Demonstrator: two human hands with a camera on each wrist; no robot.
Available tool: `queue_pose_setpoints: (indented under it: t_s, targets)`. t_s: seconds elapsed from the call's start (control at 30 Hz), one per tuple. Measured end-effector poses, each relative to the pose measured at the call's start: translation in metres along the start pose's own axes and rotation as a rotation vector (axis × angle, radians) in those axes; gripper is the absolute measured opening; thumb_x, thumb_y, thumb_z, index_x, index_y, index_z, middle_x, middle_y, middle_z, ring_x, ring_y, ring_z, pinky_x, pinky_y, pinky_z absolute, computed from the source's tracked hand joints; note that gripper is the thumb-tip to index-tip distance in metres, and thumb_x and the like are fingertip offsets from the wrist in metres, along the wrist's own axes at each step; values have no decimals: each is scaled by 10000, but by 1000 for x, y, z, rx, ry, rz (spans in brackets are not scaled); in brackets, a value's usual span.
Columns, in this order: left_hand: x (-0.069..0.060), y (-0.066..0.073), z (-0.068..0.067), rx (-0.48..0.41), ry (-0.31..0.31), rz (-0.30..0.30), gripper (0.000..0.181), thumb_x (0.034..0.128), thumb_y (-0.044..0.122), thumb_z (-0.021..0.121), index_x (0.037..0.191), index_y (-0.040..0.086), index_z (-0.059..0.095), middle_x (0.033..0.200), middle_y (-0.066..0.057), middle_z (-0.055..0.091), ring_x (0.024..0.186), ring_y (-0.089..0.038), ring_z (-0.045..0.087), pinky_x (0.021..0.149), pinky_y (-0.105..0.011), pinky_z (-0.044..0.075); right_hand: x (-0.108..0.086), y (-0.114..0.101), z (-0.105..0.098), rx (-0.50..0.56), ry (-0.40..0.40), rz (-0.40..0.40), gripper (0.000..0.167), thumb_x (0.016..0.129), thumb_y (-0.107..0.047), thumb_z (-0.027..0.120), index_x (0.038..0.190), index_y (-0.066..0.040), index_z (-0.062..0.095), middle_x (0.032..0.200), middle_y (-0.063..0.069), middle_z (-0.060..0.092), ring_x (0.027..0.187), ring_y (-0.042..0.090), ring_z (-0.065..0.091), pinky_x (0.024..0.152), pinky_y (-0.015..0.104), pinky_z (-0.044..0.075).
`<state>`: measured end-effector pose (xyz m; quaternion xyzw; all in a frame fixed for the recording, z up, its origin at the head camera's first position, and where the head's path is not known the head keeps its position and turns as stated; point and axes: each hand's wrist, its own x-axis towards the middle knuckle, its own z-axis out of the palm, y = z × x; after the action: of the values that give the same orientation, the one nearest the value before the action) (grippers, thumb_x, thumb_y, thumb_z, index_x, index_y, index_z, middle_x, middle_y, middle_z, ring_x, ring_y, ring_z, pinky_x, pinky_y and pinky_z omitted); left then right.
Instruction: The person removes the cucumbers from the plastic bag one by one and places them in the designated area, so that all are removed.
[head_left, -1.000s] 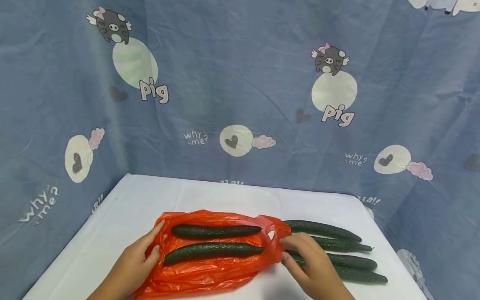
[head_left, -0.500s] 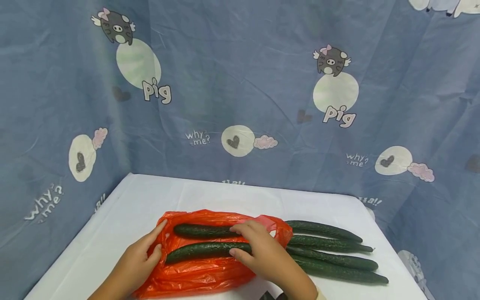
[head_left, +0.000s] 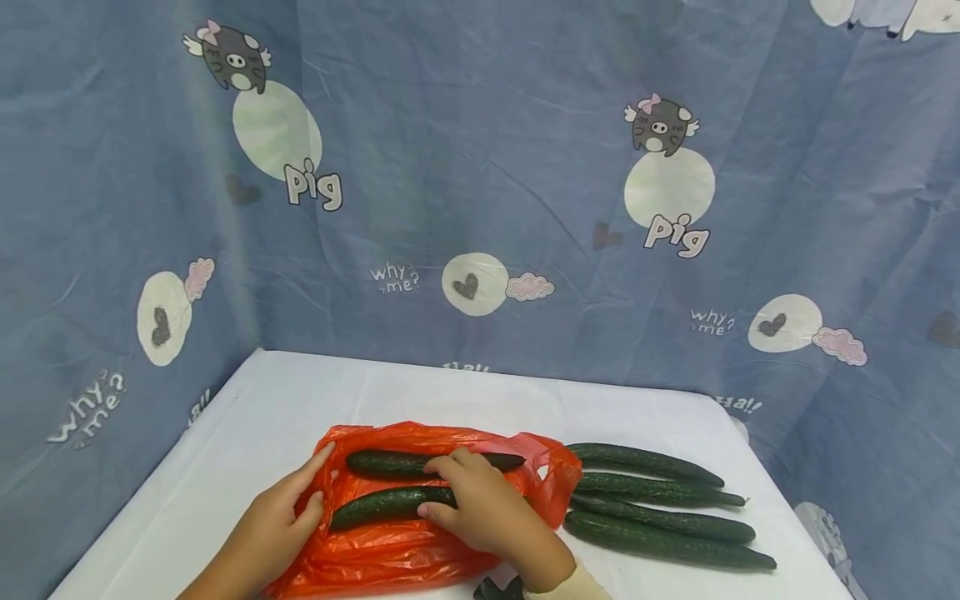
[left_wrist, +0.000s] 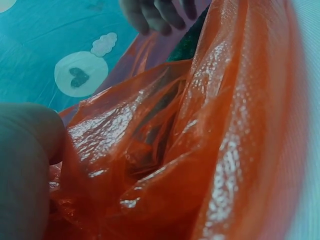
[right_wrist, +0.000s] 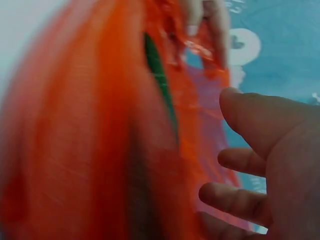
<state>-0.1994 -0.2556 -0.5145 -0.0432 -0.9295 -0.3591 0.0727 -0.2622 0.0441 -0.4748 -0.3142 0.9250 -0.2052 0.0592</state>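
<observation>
A red plastic bag (head_left: pixel 397 554) lies spread on the table, with two cucumbers on or in it: a back cucumber (head_left: pixel 386 462) and a front cucumber (head_left: pixel 392 504). My left hand (head_left: pixel 273 521) holds the bag's left edge; in the left wrist view, the thumb (left_wrist: pixel 30 135) lies against crumpled plastic. Over the two cucumbers is my right hand (head_left: pixel 483 504), hiding part of each. Its fingers (right_wrist: pixel 240 200) are apart and loosely bent in the right wrist view, with nothing gripped. Whether they touch the cucumbers is unclear.
Several more cucumbers (head_left: pixel 667 521) lie side by side right of the bag, their left ends near its edge. White cloth covers the table (head_left: pixel 420 387). A blue printed curtain (head_left: pixel 480 192) hangs behind and at both sides. A dark device (head_left: pixel 498 588) sits at my right wrist.
My right hand has left the bag's right edge and moved left over the two cucumbers. The left hand stays at the bag's left edge.
</observation>
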Motion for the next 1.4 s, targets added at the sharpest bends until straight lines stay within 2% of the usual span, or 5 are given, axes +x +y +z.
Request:
queue_pose_setpoints:
  t_s: [0.3, 0.43, 0.57, 0.9, 1.4]
  targets:
    - [-3, 0, -1, -11, -22, -12, 670, 1037, 133, 599, 1657, 173, 346, 1530, -215, 549, 1344, -402, 587, 976, -571, 568, 6, -1, 30, -134, 11, 50, 515, 940, -597, 701, 1367, -316, 643, 1251, -70, 637, 1182, 173, 590, 1050, 475, 506]
    - [-4, 1, -2, -9, -53, -27, 664, 1046, 146, 584, 1660, 169, 335, 1541, -210, 540, 1359, -397, 575, 996, -572, 559, 4, 1, 39, -183, 8, 55, 555, 928, -607, 708, 1388, -306, 633, 1249, -50, 651, 1171, 194, 588, 970, 447, 473]
    - [-4, 3, -2, -6, -36, -3, 664, 1039, 127, 595, 1655, 164, 348, 1531, -218, 547, 1357, -415, 573, 997, -582, 554, 3, 3, 44, -227, 35, 56, 568, 917, -607, 719, 1377, -283, 641, 1216, -43, 655, 1152, 196, 584, 908, 419, 439]
    - [-1, 0, -2, 13, -4, 25, 669, 1036, 117, 593, 1656, 181, 349, 1537, -207, 544, 1364, -402, 567, 1010, -586, 546, 6, 4, 44, -255, 87, 43, 427, 944, -506, 737, 1304, -282, 681, 1109, -52, 649, 1079, 182, 575, 870, 378, 428]
    - [0, 2, -3, 0, -6, 19, 678, 1031, 117, 604, 1656, 148, 342, 1530, -227, 545, 1367, -431, 559, 1014, -600, 535, 5, 13, 36, -288, 186, -17, 416, 942, -469, 751, 1295, -257, 688, 1033, -50, 612, 990, 165, 531, 891, 365, 433]
